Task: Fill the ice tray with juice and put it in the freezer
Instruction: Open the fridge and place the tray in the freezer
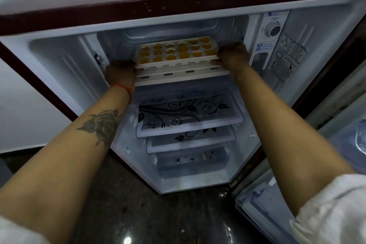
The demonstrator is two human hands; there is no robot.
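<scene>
1. Filling's done: the ice tray (176, 51) has orange juice in its cells.
2. Left hand (119, 73) and right hand (233, 53) grip its ends at the freezer compartment (227, 25) mouth.
3. Left to do: slide it in, let go.

Between our hands we see a white, matt plastic ice tray (176, 53) holding opaque orange juice. Below our hands, the glossy glass shelves (189, 117) carry a black floral print. The pale fridge liner (65, 65) looks like smooth plastic; the dark speckled stone floor (122, 214) shines.
</scene>
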